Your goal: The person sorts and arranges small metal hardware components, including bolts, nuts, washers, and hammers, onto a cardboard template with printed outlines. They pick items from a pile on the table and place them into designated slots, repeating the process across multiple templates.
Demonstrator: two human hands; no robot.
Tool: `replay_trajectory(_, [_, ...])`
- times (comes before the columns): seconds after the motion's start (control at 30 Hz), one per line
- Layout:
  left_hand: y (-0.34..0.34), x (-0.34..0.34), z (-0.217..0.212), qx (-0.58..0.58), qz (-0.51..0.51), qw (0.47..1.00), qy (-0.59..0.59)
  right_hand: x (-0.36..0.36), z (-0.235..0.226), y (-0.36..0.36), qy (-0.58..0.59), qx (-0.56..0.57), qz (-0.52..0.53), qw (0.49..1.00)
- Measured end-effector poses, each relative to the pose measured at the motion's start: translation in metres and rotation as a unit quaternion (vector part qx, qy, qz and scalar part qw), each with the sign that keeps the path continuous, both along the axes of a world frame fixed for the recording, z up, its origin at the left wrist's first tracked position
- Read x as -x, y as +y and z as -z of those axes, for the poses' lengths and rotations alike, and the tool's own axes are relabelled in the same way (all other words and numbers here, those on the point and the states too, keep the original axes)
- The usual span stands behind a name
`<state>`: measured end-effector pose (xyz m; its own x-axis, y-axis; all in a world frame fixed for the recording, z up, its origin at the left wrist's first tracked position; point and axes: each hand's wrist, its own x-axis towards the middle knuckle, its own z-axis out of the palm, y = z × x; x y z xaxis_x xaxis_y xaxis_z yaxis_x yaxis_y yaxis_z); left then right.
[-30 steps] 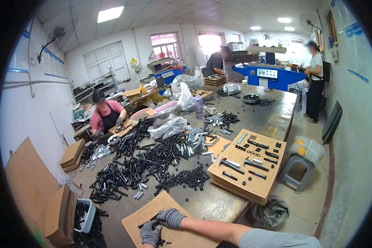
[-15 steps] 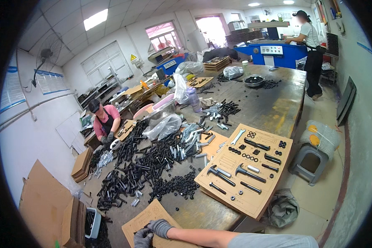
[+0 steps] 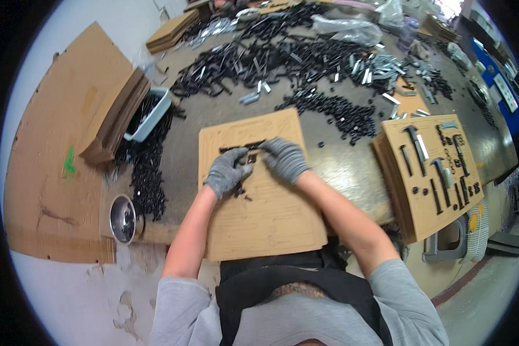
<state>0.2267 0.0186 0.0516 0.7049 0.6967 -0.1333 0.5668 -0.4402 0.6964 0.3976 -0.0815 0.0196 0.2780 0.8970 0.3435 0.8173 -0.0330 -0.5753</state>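
Note:
Both my hands wear grey knit gloves and work over a brown cardboard sheet (image 3: 271,213) in front of me. A long black bolt (image 3: 232,148) lies across its upper part. My left hand (image 3: 227,172) pinches it from the left, fingers bent. At the bolt's other end, the fingertips of my right hand (image 3: 285,159) close on it. Between the hands lies a small black piece (image 3: 252,157), too small to name. A few more little black parts (image 3: 241,190) rest on the sheet beside my left hand.
Beyond the sheet spread a heap of black bolts (image 3: 271,66) and a pile of black nuts (image 3: 343,115). To the right, stacked boards (image 3: 421,199) bear bolts and other hardware. On the left stand a pale blue bin (image 3: 155,118), a metal bowl (image 3: 123,218) and cardboard (image 3: 57,167).
My view has swung down and to the left, so both forearms and the whole sheet now show. The far room and the two other people have left the picture.

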Motion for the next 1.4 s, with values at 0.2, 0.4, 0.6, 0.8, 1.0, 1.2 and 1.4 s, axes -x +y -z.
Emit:
replay_trajectory(0.2, [0.003,0.024,0.015,-0.080,-0.016,0.996,-0.031,0.009,-0.018,-0.017,0.069,0.077,0.006,0.995])
replay_trajectory(0.4, [0.001,0.013,0.018,-0.166,0.009,0.986,-0.023,0.029,-0.015,0.001,-0.021,0.093,0.022,0.995])
replay_trajectory(0.6, [0.008,0.018,0.034,-0.234,0.037,0.970,-0.046,0.041,-0.007,0.005,-0.049,0.020,0.050,0.997])
replay_trajectory(0.8, [0.022,0.053,0.008,-0.122,0.086,0.986,-0.072,0.048,-0.019,-0.010,0.093,0.040,0.021,0.995])
replay_trajectory(1.0, [-0.010,0.082,-0.021,-0.112,0.111,0.987,0.017,0.098,-0.042,-0.046,-0.031,0.158,-0.052,0.986])
replay_trajectory(1.2, [-0.034,0.089,0.003,-0.166,0.037,0.985,0.039,0.100,-0.043,-0.044,0.030,0.172,0.000,0.985])
replay_trajectory(1.4, [-0.006,0.092,0.011,-0.201,-0.008,0.979,0.024,0.078,-0.056,-0.003,0.171,0.122,0.011,0.978])
